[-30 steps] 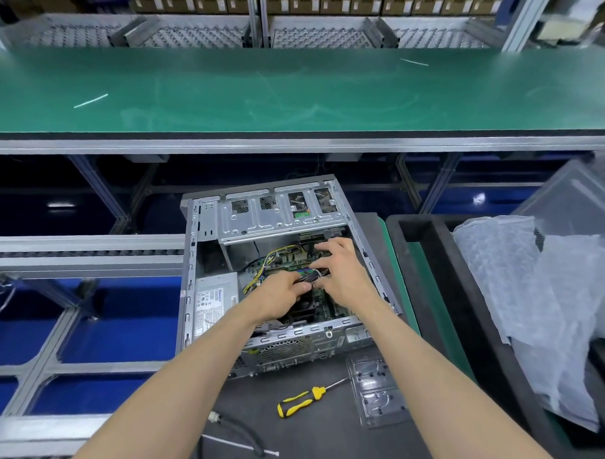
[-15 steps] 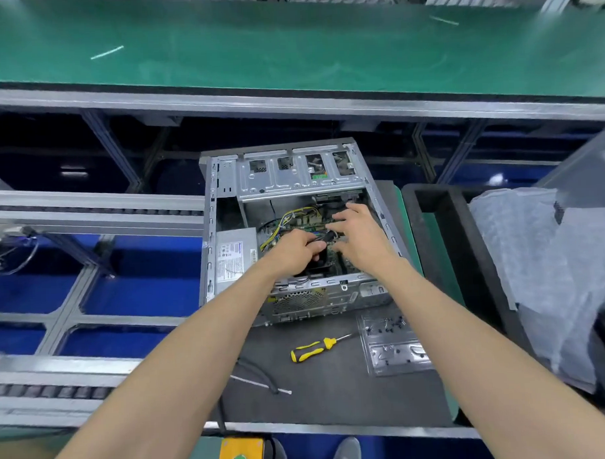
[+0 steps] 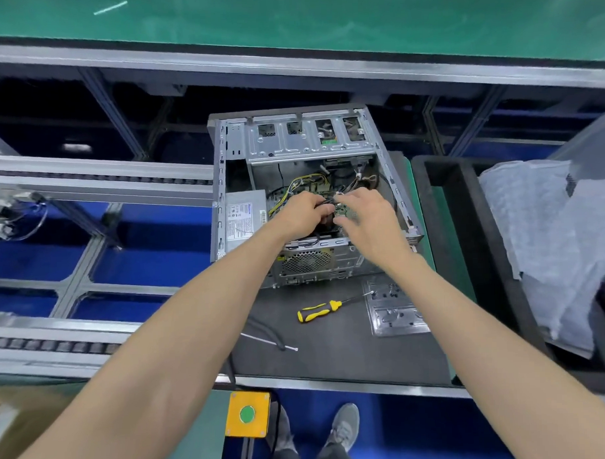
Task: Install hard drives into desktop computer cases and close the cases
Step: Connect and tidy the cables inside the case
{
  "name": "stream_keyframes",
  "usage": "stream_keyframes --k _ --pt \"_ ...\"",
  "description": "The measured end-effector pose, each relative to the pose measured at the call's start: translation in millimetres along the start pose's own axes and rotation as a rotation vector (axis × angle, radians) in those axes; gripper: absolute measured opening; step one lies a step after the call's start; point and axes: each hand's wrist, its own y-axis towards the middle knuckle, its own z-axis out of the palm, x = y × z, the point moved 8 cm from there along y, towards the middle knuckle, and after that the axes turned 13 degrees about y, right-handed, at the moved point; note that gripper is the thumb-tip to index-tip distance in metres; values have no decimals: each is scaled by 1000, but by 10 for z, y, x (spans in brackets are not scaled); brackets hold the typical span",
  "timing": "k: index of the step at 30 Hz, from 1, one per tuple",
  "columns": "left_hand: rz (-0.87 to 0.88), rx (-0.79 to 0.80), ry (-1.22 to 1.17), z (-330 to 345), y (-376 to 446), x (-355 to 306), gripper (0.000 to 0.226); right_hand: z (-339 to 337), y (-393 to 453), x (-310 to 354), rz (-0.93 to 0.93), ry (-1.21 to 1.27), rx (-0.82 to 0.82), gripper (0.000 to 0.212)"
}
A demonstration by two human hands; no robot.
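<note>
An open grey desktop case (image 3: 220,184) lies on its side on a dark work mat (image 3: 333,358). Its drive cage (image 3: 308,140) is at the far end and a power supply (image 3: 242,217) at the left. Both hands are inside, over the motherboard. My left hand (image 3: 302,214) grips a bundle of black cables (image 3: 327,202). Just to the right, my right hand (image 3: 367,213) has its fingers curled, with fingertips at the same cables. Which connector they touch is hidden by the hands.
A yellow-and-black screwdriver (image 3: 317,311) lies on the mat in front of the case, beside a clear plastic tray (image 3: 396,312) and a loose cable tie (image 3: 269,340). A black bin (image 3: 466,258) with bubble wrap (image 3: 548,241) stands at the right. Roller rails run at the left.
The camera has tilted down, so the case sits higher in view and my shoes show. Both hands stay on the cables; the right hand has pulled back slightly toward me.
</note>
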Motion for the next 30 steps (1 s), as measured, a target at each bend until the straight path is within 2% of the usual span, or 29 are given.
stream_keyframes --k 3,5,7,8,11,14,19,24,30 --pt "-7 -5 14 -1 15 9 38 -75 -373 358 -194 91 -183 18" --pt "-17 5 1 17 21 31 35 25 -627 499 -263 141 -175 8" --pt "-23 13 -7 34 27 47 35 260 -849 555 -279 181 -57 6" --pt "-24 15 -8 35 27 49 36 430 -935 550 -249 195 54 7" --pt "-17 19 -2 27 22 43 37 1024 -1173 401 -29 126 492 14" --pt "-10 10 14 25 27 42 38 1375 -1368 345 59 70 712 20" --pt "-2 2 23 18 25 35 38 1595 -1473 340 69 -60 820 18" --pt "-3 3 22 16 20 40 37 1688 -1505 521 -142 -326 916 33" --pt "-9 3 19 14 28 51 36 1497 -1370 577 -206 -335 939 25"
